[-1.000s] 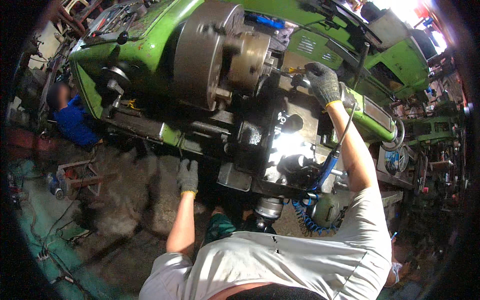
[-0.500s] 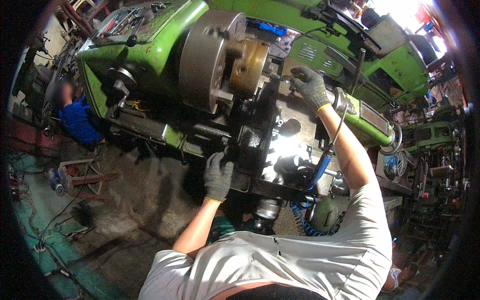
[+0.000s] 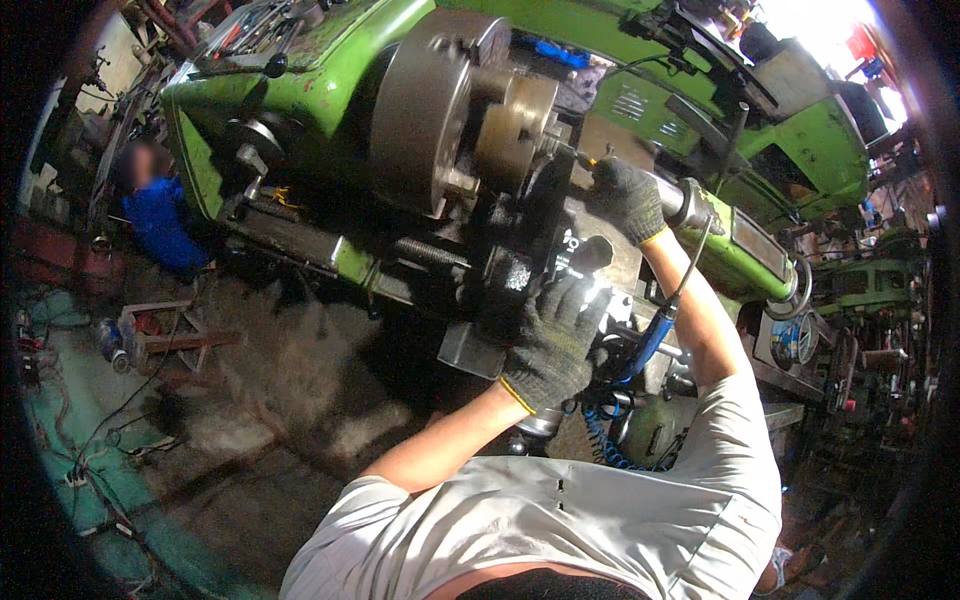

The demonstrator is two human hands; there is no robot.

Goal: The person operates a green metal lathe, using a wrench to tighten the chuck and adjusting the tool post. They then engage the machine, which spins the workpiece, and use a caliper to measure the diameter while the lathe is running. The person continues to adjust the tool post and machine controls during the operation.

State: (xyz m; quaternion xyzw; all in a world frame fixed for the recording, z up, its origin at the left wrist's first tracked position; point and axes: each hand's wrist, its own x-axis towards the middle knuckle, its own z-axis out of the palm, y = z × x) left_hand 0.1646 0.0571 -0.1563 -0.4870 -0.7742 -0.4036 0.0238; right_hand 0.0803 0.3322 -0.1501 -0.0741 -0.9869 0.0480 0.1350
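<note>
A green metal lathe fills the upper middle, with a large steel chuck (image 3: 420, 120) gripping a brass-coloured round workpiece (image 3: 515, 130). A thin tool (image 3: 568, 150) reaches from the workpiece toward my right hand. My right hand (image 3: 630, 200), in a dark grey knit glove, is curled beside the tailstock's steel quill (image 3: 690, 203); whatever its fingers hold is hidden. My left hand (image 3: 557, 340), gloved likewise, reaches over the near side of the carriage (image 3: 505, 285), fingers extended beside the shiny tool-post area. I see no thing gripped in it.
A blue-handled air gun (image 3: 650, 345) stands right of my left hand, with a coiled blue hose (image 3: 605, 435) below. A lead screw (image 3: 430, 252) runs left under the chuck. Loose tools lie on the headstock (image 3: 340, 60). A person in blue (image 3: 165, 225) is at far left, near a metal frame (image 3: 185, 335).
My left hand has moved right and up from the carriage's lower left side to the tool-post area. My right hand has shifted slightly down and its fingers look more curled. The view has shifted a little.
</note>
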